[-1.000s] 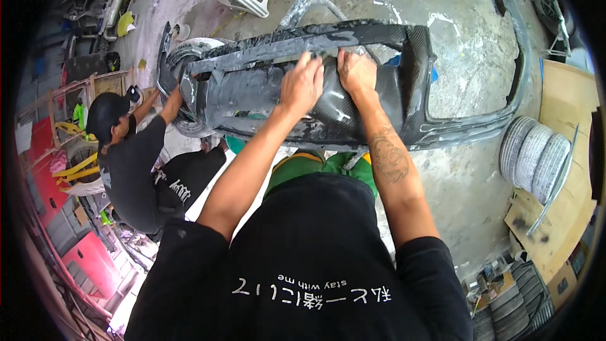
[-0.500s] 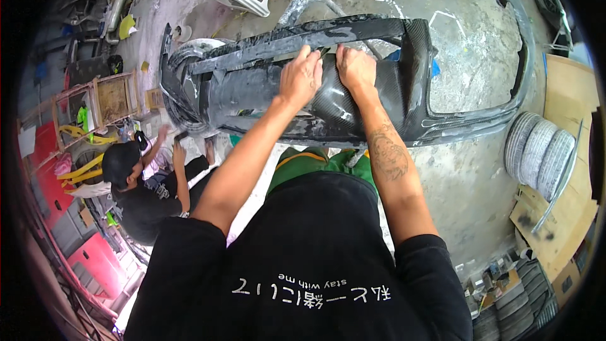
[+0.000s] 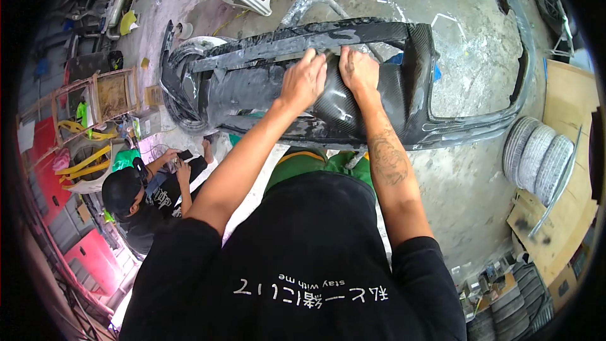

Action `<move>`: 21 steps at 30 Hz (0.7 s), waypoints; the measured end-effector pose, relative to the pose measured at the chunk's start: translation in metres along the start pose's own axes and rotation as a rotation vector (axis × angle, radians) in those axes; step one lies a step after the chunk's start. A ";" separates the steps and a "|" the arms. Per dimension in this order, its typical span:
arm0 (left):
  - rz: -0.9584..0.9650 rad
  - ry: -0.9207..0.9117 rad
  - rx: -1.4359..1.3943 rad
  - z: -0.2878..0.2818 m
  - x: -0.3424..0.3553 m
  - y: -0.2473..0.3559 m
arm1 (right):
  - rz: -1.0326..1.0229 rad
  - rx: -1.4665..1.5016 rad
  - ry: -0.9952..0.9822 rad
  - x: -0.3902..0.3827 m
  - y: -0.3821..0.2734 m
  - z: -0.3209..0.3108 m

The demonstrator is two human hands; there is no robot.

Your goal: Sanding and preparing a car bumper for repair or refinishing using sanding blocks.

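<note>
Touching a black and grey car bumper (image 3: 341, 107), in front of green trousers (image 3: 303, 159), with left hand (image 3: 303, 82) and right hand (image 3: 358, 72), with curled fingers, hard to tell if pinching its edge

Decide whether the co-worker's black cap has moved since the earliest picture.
Yes: the black cap has moved down the picture, away from the wooden frame at left.

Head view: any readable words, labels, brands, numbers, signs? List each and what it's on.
Camera wearer's black shirt: white lettering in two rows, upside down in this view; wording not copied here.
Co-worker's black clothing: white print, too small and blurred to read.
Car bumper: no lettering I can make out.
</note>
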State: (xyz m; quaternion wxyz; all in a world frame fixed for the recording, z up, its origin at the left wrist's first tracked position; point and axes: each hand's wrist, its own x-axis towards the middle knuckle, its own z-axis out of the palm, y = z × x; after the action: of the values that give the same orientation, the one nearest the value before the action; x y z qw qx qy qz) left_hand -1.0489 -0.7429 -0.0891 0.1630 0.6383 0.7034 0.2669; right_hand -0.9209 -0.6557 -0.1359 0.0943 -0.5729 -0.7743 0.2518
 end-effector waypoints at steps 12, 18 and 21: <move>-0.041 -0.002 -0.007 -0.001 -0.007 0.004 | 0.038 0.036 -0.178 0.000 -0.002 -0.015; -0.044 -0.030 0.009 -0.007 -0.013 -0.002 | 0.149 -0.002 -0.117 0.002 -0.006 -0.007; -0.079 0.028 -0.032 -0.005 -0.024 0.004 | 0.132 -0.039 -0.153 0.007 -0.003 -0.005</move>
State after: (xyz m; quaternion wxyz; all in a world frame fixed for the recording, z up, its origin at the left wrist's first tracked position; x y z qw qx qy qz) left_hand -1.0453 -0.7670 -0.0848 0.1738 0.6035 0.7259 0.2803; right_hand -0.9236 -0.6483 -0.1311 0.0069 -0.6036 -0.7444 0.2856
